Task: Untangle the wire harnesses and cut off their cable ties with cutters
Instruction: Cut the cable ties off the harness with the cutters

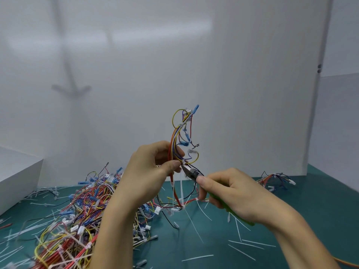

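Above the green mat (pixel 314 206), the left hand (pixel 153 167) is pinching a wire harness (pixel 179 140) upright while the right hand (pixel 233 193) is gripping the cutters (pixel 191 172), their tip nosing against a white cable tie (pixel 183 163). Cut tie scraps (pixel 246 247) are littering the mat, yet a tangled pile (pixel 81 214) is waiting at left, so much work is likely remaining.

Matt teal mat (pixel 310 210), smooth faintly glossy white wall panel (pixel 233 74), plastic-sheathed wires (pixel 175 140), white plastic cable ties (pixel 197 257), green-handled metal cutters (pixel 191 172).
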Action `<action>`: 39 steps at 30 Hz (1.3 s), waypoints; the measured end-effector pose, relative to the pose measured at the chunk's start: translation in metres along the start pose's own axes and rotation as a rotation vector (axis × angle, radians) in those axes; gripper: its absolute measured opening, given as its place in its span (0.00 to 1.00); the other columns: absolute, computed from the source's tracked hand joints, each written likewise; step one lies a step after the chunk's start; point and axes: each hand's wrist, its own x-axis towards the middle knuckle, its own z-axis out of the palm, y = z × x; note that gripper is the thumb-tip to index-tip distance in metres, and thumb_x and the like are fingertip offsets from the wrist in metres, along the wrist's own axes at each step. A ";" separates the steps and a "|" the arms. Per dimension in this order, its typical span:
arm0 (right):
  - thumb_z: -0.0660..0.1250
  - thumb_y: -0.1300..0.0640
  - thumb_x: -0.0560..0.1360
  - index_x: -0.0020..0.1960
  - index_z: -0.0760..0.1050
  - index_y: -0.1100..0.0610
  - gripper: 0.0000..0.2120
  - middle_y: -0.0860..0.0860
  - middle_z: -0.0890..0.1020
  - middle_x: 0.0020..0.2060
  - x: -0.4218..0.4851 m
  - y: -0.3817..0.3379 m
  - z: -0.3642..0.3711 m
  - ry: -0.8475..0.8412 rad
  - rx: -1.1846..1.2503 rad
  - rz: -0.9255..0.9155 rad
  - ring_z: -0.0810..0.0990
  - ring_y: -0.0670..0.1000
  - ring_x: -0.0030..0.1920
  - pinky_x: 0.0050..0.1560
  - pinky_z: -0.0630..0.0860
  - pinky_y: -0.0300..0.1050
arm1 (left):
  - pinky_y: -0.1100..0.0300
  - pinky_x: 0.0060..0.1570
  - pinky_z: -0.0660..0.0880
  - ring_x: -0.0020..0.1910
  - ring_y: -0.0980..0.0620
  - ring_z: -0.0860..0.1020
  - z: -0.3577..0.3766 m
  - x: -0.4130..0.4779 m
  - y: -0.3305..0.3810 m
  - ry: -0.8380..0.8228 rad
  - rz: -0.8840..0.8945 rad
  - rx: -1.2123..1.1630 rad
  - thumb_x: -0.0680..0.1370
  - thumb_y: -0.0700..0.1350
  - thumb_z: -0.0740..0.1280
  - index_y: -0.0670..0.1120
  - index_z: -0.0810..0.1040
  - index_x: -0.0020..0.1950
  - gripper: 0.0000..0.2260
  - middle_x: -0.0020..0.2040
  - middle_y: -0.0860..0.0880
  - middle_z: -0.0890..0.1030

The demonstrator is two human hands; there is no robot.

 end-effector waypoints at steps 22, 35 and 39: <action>0.69 0.63 0.73 0.47 0.76 0.48 0.10 0.42 0.74 0.29 0.004 -0.003 0.000 0.363 0.107 -0.035 0.70 0.42 0.30 0.32 0.68 0.34 | 0.57 0.42 0.83 0.41 0.46 0.85 0.013 0.006 -0.005 0.178 -0.093 -0.383 0.74 0.36 0.73 0.38 0.82 0.47 0.04 0.39 0.42 0.85; 0.71 0.50 0.74 0.40 0.77 0.49 0.06 0.48 0.81 0.33 0.004 -0.013 0.011 0.433 0.142 -0.115 0.78 0.48 0.34 0.39 0.76 0.46 | 0.57 0.40 0.83 0.34 0.49 0.83 0.039 0.007 0.011 0.217 -0.041 -0.374 0.71 0.37 0.76 0.34 0.79 0.43 0.09 0.35 0.44 0.76; 0.72 0.49 0.73 0.43 0.80 0.50 0.05 0.49 0.83 0.34 0.005 -0.012 0.012 0.426 0.163 -0.078 0.80 0.52 0.36 0.40 0.77 0.50 | 0.44 0.45 0.83 0.33 0.49 0.80 0.043 0.008 0.014 0.204 -0.024 -0.272 0.71 0.42 0.76 0.32 0.77 0.43 0.14 0.32 0.44 0.74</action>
